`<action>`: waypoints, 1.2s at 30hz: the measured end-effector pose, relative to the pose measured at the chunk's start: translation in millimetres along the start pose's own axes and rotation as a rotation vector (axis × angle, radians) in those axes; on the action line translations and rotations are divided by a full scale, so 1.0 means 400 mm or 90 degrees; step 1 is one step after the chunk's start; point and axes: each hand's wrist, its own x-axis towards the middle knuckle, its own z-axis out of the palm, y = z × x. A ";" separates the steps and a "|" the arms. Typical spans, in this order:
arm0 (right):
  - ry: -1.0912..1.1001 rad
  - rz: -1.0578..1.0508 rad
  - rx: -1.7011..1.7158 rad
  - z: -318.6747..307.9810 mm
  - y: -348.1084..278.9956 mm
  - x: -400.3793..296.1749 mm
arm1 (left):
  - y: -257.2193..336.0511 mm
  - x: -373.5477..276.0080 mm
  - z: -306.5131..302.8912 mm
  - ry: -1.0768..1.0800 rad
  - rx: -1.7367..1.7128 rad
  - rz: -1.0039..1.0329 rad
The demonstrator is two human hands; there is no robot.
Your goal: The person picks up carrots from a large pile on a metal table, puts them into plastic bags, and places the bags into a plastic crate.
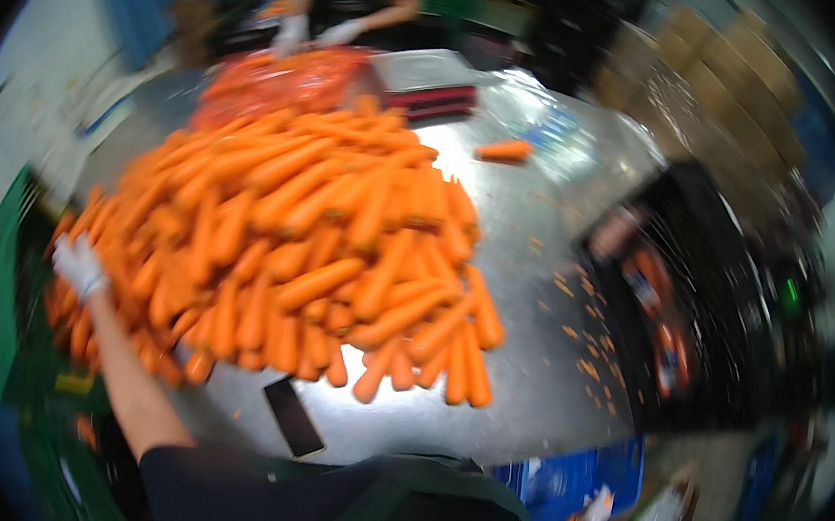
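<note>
A large heap of carrots [331,222] covers the left and middle of a metal table [525,391]. At the heap's left edge lies my left hand [80,267], in a white glove, its fingers against carrots; blur hides whether it grips one. My right hand [597,510], gloved too, is low at the right over a blue plastic crate [554,485]. Something orange shows at its fingers, but what it is cannot be made out. A dark smartphone [294,418] lies near the table's front edge. One carrot [503,150] lies apart, near the scale.
A scale [429,81] and an orange plastic bag [276,85] stand at the far side, where a co-worker's gloved hands [292,34] are. Clear plastic bags [551,126] lie beside them. A black crate [684,309] with packed carrots is at the right, green crates [4,281] at the left.
</note>
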 end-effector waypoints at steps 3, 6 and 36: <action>-0.010 -0.002 0.051 0.064 -0.038 -0.041 | 0.133 -0.041 0.008 -0.075 -0.276 0.046; -0.070 -0.050 0.081 0.105 -0.048 -0.060 | 0.312 -0.082 0.042 -0.178 -0.432 0.082; 0.042 0.123 0.633 0.035 -0.232 0.497 | 2.187 -1.241 -1.265 -1.481 -1.427 -0.494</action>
